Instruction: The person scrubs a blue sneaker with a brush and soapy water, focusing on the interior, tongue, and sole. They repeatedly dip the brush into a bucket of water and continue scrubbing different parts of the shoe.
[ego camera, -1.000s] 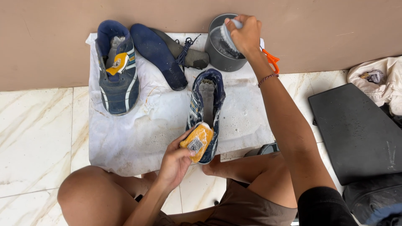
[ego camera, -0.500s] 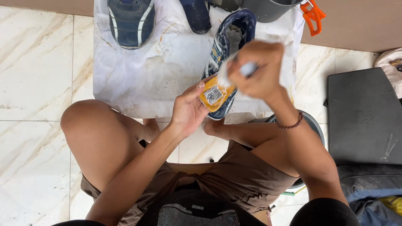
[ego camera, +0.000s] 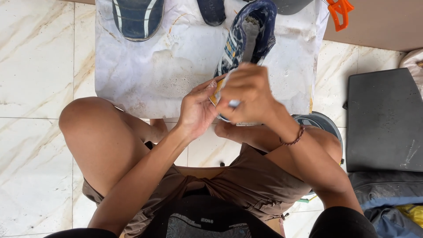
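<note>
My left hand (ego camera: pixel 197 110) grips the heel end of a dark blue sneaker (ego camera: pixel 246 39) with a yellow heel patch, which lies on a wet white sheet (ego camera: pixel 158 70). My right hand (ego camera: pixel 249 94) is closed around a small white brush, only its tip showing under the fingers, and it sits over the sneaker's heel, hiding most of the yellow patch. Both hands touch each other above my bent knees.
A second blue sneaker (ego camera: pixel 137 17) and a dark insole (ego camera: pixel 211 11) lie at the top of the sheet. An orange clip (ego camera: pixel 339 13) sits top right. A grey mat (ego camera: pixel 383 119) lies right, a round grey lid (ego camera: pixel 324 125) beside my leg.
My right hand came back from the grey bucket with the brush down onto the sneaker's heel. The view tilted downward, so the bucket left the frame.
</note>
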